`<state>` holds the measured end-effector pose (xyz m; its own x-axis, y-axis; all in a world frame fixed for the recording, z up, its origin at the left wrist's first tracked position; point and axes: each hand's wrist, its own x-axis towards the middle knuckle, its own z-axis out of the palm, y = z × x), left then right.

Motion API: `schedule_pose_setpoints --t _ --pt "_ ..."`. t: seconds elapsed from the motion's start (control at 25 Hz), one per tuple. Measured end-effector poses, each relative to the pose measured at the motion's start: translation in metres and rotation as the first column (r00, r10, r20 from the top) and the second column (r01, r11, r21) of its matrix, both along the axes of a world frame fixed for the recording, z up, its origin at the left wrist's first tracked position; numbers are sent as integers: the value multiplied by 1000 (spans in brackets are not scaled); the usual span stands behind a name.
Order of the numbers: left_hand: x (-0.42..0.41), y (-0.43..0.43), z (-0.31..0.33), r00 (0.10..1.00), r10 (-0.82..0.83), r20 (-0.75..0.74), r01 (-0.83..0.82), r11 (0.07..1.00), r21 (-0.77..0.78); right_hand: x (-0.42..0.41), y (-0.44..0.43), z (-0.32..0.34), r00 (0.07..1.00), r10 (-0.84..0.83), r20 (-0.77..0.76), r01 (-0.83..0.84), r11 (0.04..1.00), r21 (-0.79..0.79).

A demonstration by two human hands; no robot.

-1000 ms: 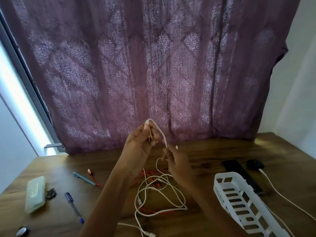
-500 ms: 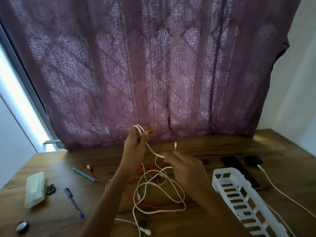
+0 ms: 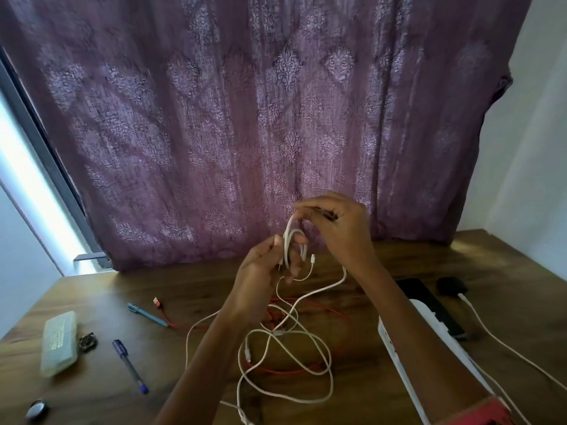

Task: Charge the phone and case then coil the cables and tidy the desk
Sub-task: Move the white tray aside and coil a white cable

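Loose loops of a white cable (image 3: 287, 240) sprawl across the wooden surface (image 3: 199, 280) nearest the camera, tangled over a red cable (image 3: 285, 371); one white strand runs off the lower edge. From that heap the white cable rises to a small coil held above the surface. The left hand (image 3: 260, 271) has its fingers curled round the coil, a small plug dangling beside them. The right hand (image 3: 340, 228) pinches the top of the loop just above. The right forearm covers much of a white basket (image 3: 399, 342). Behind it, a black phone (image 3: 429, 305) lies partly hidden, its port out of sight. Beside the phone sits a dark case (image 3: 451, 286) with a second white cable (image 3: 491, 335) at its edge. A purple curtain (image 3: 245, 118) hangs behind.
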<state>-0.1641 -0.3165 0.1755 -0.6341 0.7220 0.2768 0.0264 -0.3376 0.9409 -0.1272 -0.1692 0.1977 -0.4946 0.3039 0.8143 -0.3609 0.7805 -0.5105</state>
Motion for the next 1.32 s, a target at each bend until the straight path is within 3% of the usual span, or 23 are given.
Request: schedule_pose_setpoints --t 0.16,0.36,0.44,0.52,0.6,0.68,0.84,0.92,1.0,1.16,1.32 --pt "0 0 16 1000 -8 1 7 998 63 -16 -2 -24 991 91 97 -63 964 -260" --pt "-10 5 28 999 43 18 -46 983 177 -22 -23 -65 968 125 219 -30 919 -392" --pt "-17 8 32 994 110 -8 -106 974 202 -16 -29 -80 937 70 342 16 970 -243" --pt "-25 10 32 975 207 -85 -188 964 186 -8 -34 -91 910 -91 404 85 996 33" --pt "-30 13 28 944 294 -149 -272 950 152 -3 -36 -101 914 -279 294 183 931 316" --pt "-31 15 22 911 358 -206 -339 933 120 3 -38 -108 905 -365 217 211 829 517" --pt "-37 14 -2 773 442 -456 -492 870 9 20 -37 -104 925 -374 62 229 681 696" --pt "-39 10 -12 729 405 -551 -515 856 -52 30 -37 -86 934 -356 -20 273 679 682" --pt "-36 6 -18 769 325 -551 -442 893 -90 35 -35 -64 941 -328 -82 304 716 629" --pt "-19 3 -8 925 185 -333 -234 965 -114 31 -25 -25 960 -253 -117 278 843 462" --pt "-4 1 10 979 113 -171 -131 987 -96 17 -7 -3 996 -71 -49 82 960 270"
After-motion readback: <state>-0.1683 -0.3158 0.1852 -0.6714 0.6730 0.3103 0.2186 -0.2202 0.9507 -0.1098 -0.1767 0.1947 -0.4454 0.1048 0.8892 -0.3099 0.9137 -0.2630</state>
